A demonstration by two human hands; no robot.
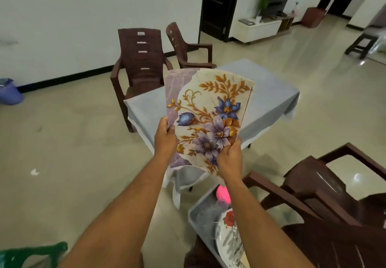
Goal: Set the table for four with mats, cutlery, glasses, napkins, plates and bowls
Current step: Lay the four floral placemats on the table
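I hold a stack of floral place mats (211, 113) upright in front of me, above the near side of the table (269, 98), which wears a grey cloth. My left hand (166, 139) grips the stack's left edge, thumb on the front. My right hand (229, 159) pinches the lower right edge of the front mat. Below my right arm a grey plastic tub (197, 211) holds a white plate with a red rose (229, 218), a pink cup (222, 193) and some clear glassware that is blurred.
Two brown plastic chairs (140, 58) stand at the table's far side, and more brown chairs (334, 194) are stacked at the near right. A green chair (31, 254) shows at the bottom left. A blue bin (9, 92) sits by the left wall.
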